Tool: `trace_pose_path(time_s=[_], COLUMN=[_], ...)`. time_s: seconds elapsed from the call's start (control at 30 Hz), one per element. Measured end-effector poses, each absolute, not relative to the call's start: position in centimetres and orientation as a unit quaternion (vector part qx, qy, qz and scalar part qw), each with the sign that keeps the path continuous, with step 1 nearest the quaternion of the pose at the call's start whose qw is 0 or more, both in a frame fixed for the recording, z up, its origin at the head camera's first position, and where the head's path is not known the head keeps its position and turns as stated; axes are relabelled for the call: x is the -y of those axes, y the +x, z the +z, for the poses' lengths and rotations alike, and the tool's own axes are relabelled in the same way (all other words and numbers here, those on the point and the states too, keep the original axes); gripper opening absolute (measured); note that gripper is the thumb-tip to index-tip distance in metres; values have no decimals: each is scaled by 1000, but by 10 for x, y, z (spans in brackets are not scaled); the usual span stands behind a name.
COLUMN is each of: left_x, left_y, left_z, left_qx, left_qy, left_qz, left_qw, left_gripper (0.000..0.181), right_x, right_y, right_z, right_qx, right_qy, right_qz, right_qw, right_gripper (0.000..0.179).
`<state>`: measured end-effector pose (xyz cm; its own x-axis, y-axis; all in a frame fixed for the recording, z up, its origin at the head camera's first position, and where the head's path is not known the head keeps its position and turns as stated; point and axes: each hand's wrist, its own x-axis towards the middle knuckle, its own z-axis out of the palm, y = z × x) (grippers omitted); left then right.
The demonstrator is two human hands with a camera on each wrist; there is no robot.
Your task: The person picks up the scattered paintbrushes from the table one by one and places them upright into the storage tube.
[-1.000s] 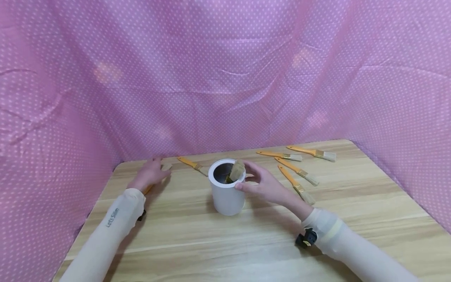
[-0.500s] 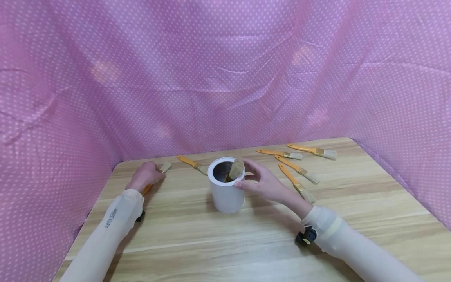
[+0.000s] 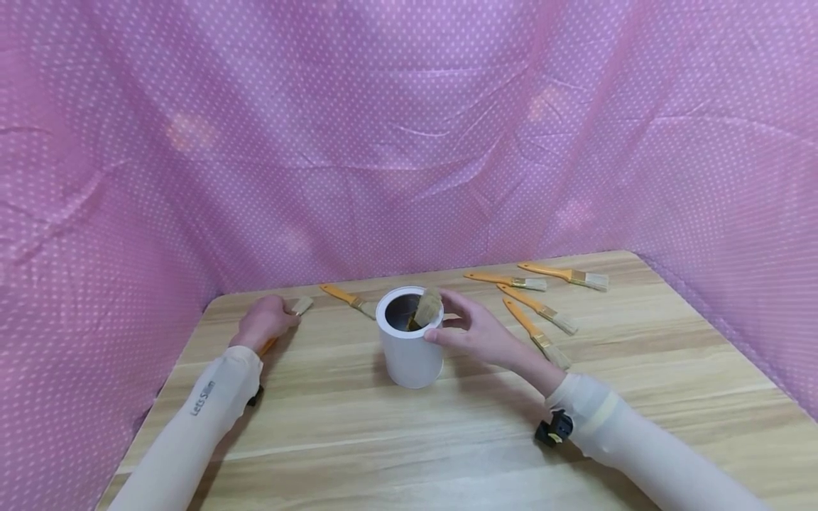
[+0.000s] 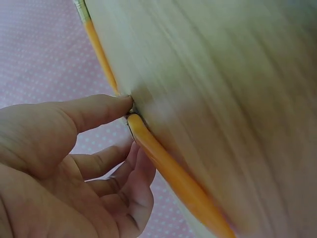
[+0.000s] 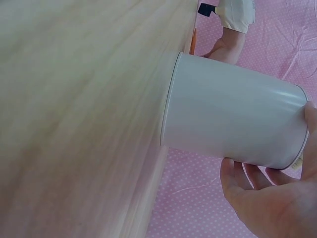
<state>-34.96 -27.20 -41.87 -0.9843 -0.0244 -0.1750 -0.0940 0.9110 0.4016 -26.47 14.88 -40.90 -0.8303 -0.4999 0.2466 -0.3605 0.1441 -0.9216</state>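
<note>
From my remote seat I saw the white canister [image 3: 409, 348] standing upright near the middle of the worktop [image 3: 447, 440], and I took it as my landmark. Inside it one brush [image 3: 427, 309] leaned bristles-up against the rim on the right side; the rest of its dark interior I could not make out. My right hand [image 3: 479, 332] was curled round the canister's right side at the rim, thumb on the near wall. Left of the canister, my left hand [image 3: 263, 321] pinched the orange handle of a paintbrush [image 4: 168, 168] lying on the worktop, thumb pressed on it and fingers curled beneath. Just behind the canister to its left lay another brush [image 3: 350, 299]; to its right lay four more brushes [image 3: 540, 309] with orange handles
</note>
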Motion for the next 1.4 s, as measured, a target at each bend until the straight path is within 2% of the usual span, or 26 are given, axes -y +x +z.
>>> trace_pose_path(time_s=[0.2, 0.43, 0.57, 0.67, 0.87, 1.03, 1.23, 1.4], left_x=[266, 245, 226, 207, 165, 139, 124, 115], left_y=[-340, -325, -316, -304, -272, -248, -222, -211], left_z=[-410, -389, -374, -356, -317, -297, -282, -274], left_qx=[-974, -967, -959, -955, -934, -895, -840, -783], left_qy=[-2, 53, 97, 114, 157, 200, 236, 274], left_qz=[225, 248, 250, 249, 281, 343, 430, 509], left_qw=[39, -41, -94, -110, -155, -203, -234, -231], left_gripper=[20, 37, 28, 28, 39, 35, 33, 34], right_x=[-148, -150, -150, -150, -150, -150, -149, -149], right_y=[-266, -265, -264, -264, -265, -266, -266, -266], right_z=[-411, -411, -411, -411, -412, -413, -412, -411], right_qx=[-753, -758, -761, -761, -759, -762, -764, -766], right_qy=[-284, -279, -275, -277, -284, -285, -284, -280], right_qz=[-590, -587, -585, -584, -583, -579, -577, -577], right_qw=[65, 63, 61, 59, 52, 51, 53, 53], right_gripper=[78, 81, 83, 83, 82, 81, 80, 77])
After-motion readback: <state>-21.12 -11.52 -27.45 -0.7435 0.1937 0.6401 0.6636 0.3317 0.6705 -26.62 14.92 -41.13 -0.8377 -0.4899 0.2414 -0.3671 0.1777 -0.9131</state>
